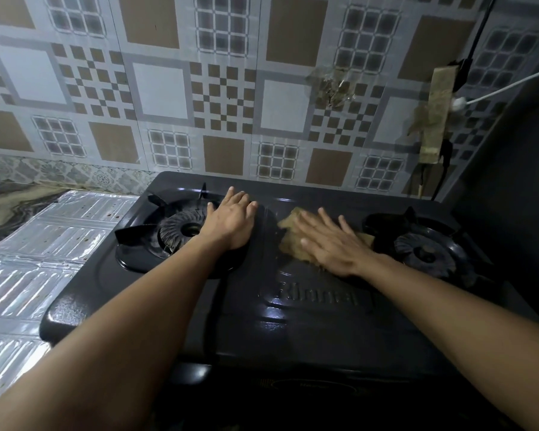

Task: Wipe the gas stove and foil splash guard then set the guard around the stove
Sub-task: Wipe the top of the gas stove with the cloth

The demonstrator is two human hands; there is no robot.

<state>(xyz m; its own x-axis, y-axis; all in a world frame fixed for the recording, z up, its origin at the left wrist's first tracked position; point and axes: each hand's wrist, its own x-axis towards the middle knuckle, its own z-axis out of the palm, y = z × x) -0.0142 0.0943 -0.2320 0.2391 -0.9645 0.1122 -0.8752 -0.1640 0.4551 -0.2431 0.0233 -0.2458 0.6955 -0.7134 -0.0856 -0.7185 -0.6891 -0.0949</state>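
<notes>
The gas stove stands against the tiled wall. The foil splash guard lies flat on the counter to its left. A cloth lies on the stove between the left burner and right burner

The stove is dark enamelled metal, glossy, with white glare along its front and raised lettering. Its burners look matt and ridged. The cloth is a tan, coarse fabric, limp and creased. The guard is thin silvery foil, shiny, embossed in ribs and speckled brown. The counter looks like polished veined stone; the wall has smooth printed tile with a faint sheen
</notes>
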